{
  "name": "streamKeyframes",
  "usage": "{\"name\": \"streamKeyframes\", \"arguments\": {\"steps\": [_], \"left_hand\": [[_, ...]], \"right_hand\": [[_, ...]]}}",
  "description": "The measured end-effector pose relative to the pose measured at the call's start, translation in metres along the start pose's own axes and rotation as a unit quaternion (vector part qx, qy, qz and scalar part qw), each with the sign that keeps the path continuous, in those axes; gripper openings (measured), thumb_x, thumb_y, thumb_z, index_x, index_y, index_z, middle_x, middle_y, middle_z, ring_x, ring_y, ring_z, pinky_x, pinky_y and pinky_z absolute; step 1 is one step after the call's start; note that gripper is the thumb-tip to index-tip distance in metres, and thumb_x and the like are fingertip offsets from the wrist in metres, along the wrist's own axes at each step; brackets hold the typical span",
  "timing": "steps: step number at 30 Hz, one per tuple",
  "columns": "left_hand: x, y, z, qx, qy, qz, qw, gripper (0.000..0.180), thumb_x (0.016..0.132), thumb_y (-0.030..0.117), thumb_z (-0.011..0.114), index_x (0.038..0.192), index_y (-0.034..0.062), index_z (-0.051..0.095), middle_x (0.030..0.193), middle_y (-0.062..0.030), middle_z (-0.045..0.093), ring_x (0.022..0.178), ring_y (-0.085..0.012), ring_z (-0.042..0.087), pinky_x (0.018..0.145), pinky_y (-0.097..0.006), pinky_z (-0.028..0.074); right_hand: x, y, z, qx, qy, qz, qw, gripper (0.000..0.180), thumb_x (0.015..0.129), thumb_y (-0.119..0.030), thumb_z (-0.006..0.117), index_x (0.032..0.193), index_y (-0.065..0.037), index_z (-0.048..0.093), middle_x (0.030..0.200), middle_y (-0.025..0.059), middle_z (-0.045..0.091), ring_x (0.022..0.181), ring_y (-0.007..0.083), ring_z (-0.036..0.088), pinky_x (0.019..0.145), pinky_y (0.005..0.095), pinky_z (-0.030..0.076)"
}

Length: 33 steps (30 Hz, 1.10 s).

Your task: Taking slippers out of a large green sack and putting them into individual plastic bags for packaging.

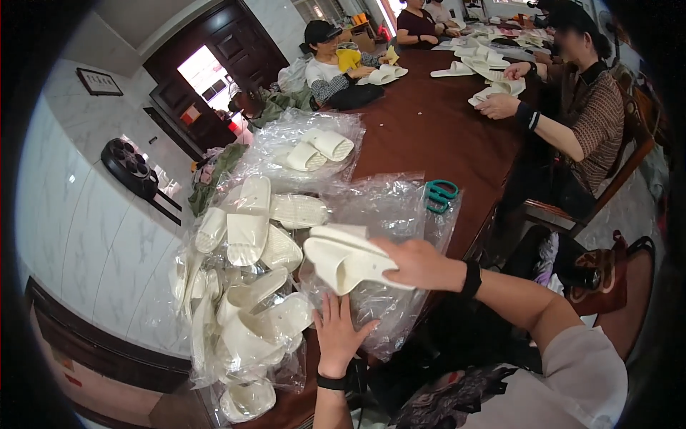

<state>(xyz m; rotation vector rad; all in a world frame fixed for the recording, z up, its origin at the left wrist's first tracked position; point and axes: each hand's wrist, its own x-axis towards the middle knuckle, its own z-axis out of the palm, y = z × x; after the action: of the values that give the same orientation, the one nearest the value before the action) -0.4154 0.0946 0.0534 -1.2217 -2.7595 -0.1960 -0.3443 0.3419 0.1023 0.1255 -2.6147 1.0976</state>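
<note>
Head view: we see clear bags (pixel 400 196) spread flat on the brown-covered table (pixel 436 129), mid-table, right under our work; can't tell if anything's inside. L of that, a heap of slippers (pixel 250 332) in and among crinkled clear wrap (pixel 289 368); film passes over some at the near L side, but for the upper ones we can't tell in vs. on top. Farther up, two more slippers (pixel 319 149) w/ another clear sheet or bag (pixel 275 139) around them, in or on it unclear. Our R hand (pixel 421 266), a bit blurred, is clamped on one end of the cream slippers (pixel 339 264), approx. two stacked, held over the flat bags, other end pointing L. R forearm comes in from lower R, elbow bent, black band at wrist. Our L hand (pixel 339 339): back up, fingers spread & pointing away, thumb out to R, low over the plastic just below the held slippers; fingers apart, can't tell if the tips touch. L forearm rises from bottom edge, black band too. Teal-handled scissors (pixel 441 195) lie near R edge of the bags. Co-worker (pixel 597 121) on R has slippers in hand as well.
</note>
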Motion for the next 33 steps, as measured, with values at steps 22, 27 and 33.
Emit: {"name": "streamKeyframes", "arguments": {"steps": [22, 27, 33], "left_hand": [[-0.008, -0.008, 0.012, -0.065, 0.005, 0.001, 0.998, 0.094, 0.076, 0.056, 0.070, 0.147, 0.0075, 0.033, 0.154, -0.0229, 0.024, 0.144, -0.0394, 0.020, 0.113, -0.059, 0.017], [-0.008, -0.009, 0.009, -0.098, 0.020, -0.010, 0.995, 0.094, 0.076, 0.057, 0.069, 0.148, 0.0088, 0.033, 0.154, -0.0230, 0.025, 0.143, -0.0393, 0.021, 0.112, -0.059, 0.016], [-0.009, -0.012, -0.001, -0.205, 0.142, -0.040, 0.968, 0.062, 0.085, 0.039, 0.069, 0.133, 0.0039, 0.050, 0.147, -0.0218, 0.038, 0.138, -0.0396, 0.032, 0.111, -0.051, 0.025]], "right_hand": [[-0.015, 0.046, -0.015, -0.014, 0.215, 0.053, 0.975, 0.057, 0.080, -0.027, 0.069, 0.132, -0.012, 0.051, 0.094, 0.0212, 0.067, 0.086, 0.0373, 0.066, 0.075, 0.0407, 0.052], [-0.007, 0.021, -0.043, 0.005, 0.218, -0.024, 0.976, 0.056, 0.081, -0.020, 0.071, 0.132, -0.009, 0.051, 0.103, 0.0215, 0.065, 0.093, 0.0329, 0.065, 0.082, 0.0366, 0.049], [0.001, 0.017, -0.043, 0.248, 0.113, 0.081, 0.959, 0.050, 0.082, -0.017, 0.071, 0.127, -0.005, 0.054, 0.104, 0.0093, 0.067, 0.095, 0.0171, 0.063, 0.084, 0.0312, 0.048]]}}
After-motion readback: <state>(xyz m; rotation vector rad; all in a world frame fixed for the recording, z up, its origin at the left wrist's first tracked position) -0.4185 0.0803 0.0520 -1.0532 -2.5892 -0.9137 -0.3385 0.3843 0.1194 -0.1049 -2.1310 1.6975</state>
